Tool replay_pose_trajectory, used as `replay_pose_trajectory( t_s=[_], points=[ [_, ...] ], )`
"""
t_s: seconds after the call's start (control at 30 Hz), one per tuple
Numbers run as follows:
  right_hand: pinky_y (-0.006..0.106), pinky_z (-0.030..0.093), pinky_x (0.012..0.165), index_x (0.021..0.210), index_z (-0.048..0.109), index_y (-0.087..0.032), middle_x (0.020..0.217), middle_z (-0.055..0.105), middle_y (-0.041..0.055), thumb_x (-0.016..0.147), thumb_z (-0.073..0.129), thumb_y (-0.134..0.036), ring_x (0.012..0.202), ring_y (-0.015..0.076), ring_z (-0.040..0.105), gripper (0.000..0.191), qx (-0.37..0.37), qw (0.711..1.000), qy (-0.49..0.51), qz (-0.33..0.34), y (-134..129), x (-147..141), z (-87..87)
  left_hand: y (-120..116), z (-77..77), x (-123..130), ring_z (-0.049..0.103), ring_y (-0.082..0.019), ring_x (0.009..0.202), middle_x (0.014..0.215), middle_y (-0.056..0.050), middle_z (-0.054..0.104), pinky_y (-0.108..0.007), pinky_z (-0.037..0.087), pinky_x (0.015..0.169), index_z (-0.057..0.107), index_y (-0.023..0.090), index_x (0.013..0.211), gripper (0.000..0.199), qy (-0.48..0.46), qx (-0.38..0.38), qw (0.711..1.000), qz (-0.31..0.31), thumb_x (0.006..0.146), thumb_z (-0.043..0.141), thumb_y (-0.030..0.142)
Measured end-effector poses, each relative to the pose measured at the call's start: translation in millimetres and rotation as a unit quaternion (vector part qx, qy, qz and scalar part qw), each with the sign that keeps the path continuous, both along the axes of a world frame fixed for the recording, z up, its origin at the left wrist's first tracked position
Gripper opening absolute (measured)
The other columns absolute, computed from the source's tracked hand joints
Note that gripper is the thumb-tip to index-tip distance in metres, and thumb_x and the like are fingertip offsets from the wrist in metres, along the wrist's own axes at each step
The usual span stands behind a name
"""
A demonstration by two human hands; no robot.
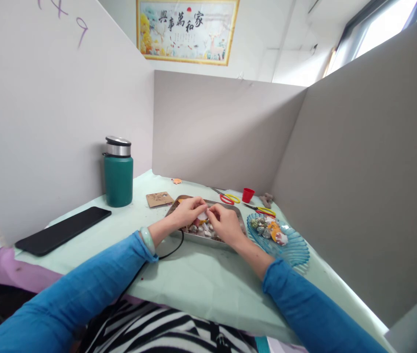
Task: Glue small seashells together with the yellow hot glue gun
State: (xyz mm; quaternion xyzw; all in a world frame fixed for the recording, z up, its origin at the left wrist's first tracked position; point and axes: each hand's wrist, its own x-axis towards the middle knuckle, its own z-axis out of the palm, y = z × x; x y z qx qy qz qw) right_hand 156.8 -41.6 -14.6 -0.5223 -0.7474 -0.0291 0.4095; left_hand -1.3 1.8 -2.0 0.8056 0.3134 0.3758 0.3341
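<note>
White shows between our fingertips: a small flat piece (pixel 203 215) sits in the gap where our left hand (pixel 192 210) and right hand (pixel 226 223) meet, above the middle of the metal tray (pixel 208 240). Both hands are pinching it, thumbs toward each other, the left from the left end of the tray and the right from the right end. Neither hand looks clearly nearer to it. Our fingers cover so much of it that we cannot tell which way its long axis runs.

Small loose bits (pixel 208 230) lie in the tray directly below the piece, toward the tray's near edge. Just beside the tray's right end, close to the bench's (pixel 193 289) right edge, we see the blue plate (pixel 300 252), with a cluster of ornaments (pixel 269 229) toward its far left rim; our right hand is the nearer one to it. Toward the bench's far edge lie two pairs of scissors (pixel 230 198) (pixel 266 212), with a red cup (pixel 248 195) near them.
</note>
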Motion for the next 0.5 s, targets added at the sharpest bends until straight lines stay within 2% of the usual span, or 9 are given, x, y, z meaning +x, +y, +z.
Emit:
replay_pose_trajectory(
  t_s=[0.5],
  points=[
    [0.021,0.033,0.054,0.08,0.061,-0.02,0.068,0.064,0.001,0.085,0.043,-0.036,0.059,0.0123,0.054,0.024,-0.003,1.0,-0.004,-0.003,-0.5,-0.4,0.8,-0.5,0.2,0.0,0.054,-0.008,0.042,0.063,0.001,0.056,-0.016,0.038,0.037,0.051,0.014,0.083,0.03,-0.003,-0.004,1.0,-0.008,0.081,0.046,0.044]
  ],
)
